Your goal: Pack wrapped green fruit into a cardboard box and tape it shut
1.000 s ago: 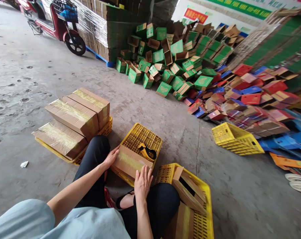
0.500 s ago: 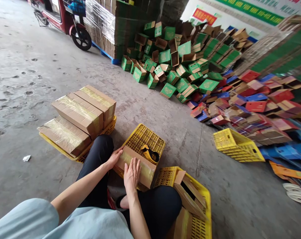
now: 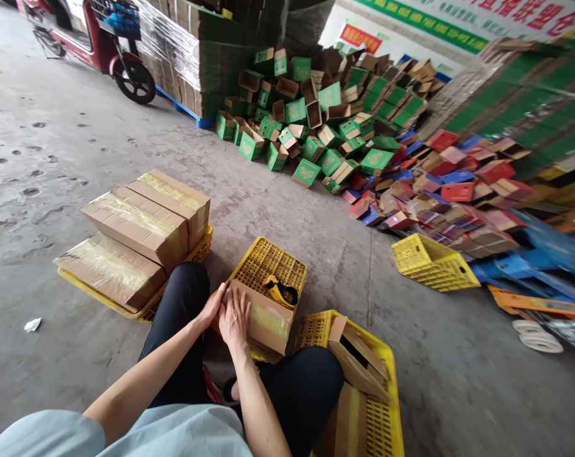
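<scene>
The right hand point(image 3: 235, 315) has slid leftward, grip flat on the taped carton point(image 3: 267, 318) atop a yellow crate point(image 3: 271, 257); the left hand point(image 3: 212, 306) touches its end, closure unclear. A yellow basket point(image 3: 396, 397) holds cardboard boxes point(image 3: 361, 368).

A single head-worn camera looks forward and down over the wearer's pale-blue shirt point(image 3: 173, 435), within arm's length of the left hand point(image 3: 212, 307) and right hand point(image 3: 235, 317), taking in concrete floor point(image 3: 268, 206) out to heaped boxes point(image 3: 304, 134) and a far-right banner point(image 3: 435, 25).
</scene>
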Tool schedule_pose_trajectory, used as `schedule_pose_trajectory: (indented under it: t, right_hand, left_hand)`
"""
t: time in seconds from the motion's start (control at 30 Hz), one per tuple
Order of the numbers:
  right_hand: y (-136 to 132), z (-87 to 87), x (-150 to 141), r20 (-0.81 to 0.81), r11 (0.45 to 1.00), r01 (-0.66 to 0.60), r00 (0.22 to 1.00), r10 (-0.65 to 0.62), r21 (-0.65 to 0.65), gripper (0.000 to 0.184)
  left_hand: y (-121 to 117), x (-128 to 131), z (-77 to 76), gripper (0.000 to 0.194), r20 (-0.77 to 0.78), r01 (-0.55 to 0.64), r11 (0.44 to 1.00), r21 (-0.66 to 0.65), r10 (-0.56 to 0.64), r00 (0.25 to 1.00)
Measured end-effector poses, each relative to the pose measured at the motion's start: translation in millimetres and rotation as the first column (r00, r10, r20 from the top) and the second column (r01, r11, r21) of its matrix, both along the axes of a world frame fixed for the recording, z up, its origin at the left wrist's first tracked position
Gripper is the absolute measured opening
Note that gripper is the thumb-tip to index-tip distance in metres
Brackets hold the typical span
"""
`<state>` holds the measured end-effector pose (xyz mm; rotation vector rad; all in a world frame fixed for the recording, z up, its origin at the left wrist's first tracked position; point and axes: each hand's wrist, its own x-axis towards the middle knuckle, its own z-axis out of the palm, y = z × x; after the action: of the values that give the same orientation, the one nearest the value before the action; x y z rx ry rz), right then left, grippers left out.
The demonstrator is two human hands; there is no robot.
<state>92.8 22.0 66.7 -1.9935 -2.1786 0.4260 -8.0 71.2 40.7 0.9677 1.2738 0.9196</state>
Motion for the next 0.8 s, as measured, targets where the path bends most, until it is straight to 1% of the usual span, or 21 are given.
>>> schedule_pose_trajectory:
  t: [0.07,0.17,0.23,0.33,0.4,0.5,0.57,0.6,0.67,0.73,0.8]
  right_hand:
    - [-7.4,0.5,13.6,0.035,0.999,0.033,0.999,-0.033,-0.003,0.057]
    - [-24.0,1.2,48.9,0.094,0.986,0.164,0.982,-0.162,-0.019,0.059]
    - [-36.9,-0.3,79.8,0.127,0.967,0.256,0.959,-0.253,-0.006,0.062]
    - [-55.3,-8.3,124.3,0.121,0.924,0.381,0.917,-0.379,0.006,0.067]
    - [-64.7,-17.0,145.4,0.041,0.907,0.421,0.906,-0.422,0.022,0.071]
    - [-73.1,-30.1,161.5,-0.196,0.92,0.383,0.912,-0.361,0.085,0.082]
    - [-76.0,-36.1,165.3,-0.334,0.919,0.379,0.885,-0.325,0.11,0.091]
    - [-76.9,-38.1,166.1,-0.388,0.913,0.397,0.859,-0.333,0.096,0.094]
    - [-78.2,-40.8,166.5,-0.476,0.878,0.478,0.774,-0.417,0.008,0.097]
    - [-78.9,-43.1,165.6,-0.532,0.806,0.58,0.648,-0.545,-0.119,0.095]
    - [-78.9,-45.9,164.1,-0.576,0.733,0.648,0.524,-0.627,-0.208,0.093]
  left_hand:
    - [-4.3,1.5,-4.5,0.065,-0.068,0.025,0.995,0.092,-0.019,0.998]
    - [-12.6,5.2,-18.2,0.064,-0.241,0.111,0.966,0.235,-0.052,0.969]
    - [-18.6,6.7,-27.9,0.062,-0.366,0.176,0.929,0.324,-0.049,0.929]
    - [-27.1,6.2,-36.4,0.057,-0.546,0.273,0.855,0.44,0.013,0.838]
    - [-32.5,5.3,-36.2,0.056,-0.655,0.352,0.803,0.481,0.062,0.753]
    - [-40.9,5.8,-29.7,0.055,-0.785,0.483,0.733,0.479,0.111,0.61]
    - [-46.9,7.6,-24.7,0.055,-0.837,0.549,0.696,0.462,0.139,0.529]
    - [-50.0,8.8,-22.7,0.055,-0.854,0.574,0.68,0.456,0.153,0.498]
    - [-56.7,11.7,-19.9,0.055,-0.875,0.621,0.643,0.449,0.173,0.453]
    - [-64.0,16.1,-18.5,0.056,-0.886,0.665,0.601,0.443,0.18,0.428]
    - [-72.3,23.5,-18.0,0.058,-0.891,0.694,0.571,0.439,0.177,0.417]
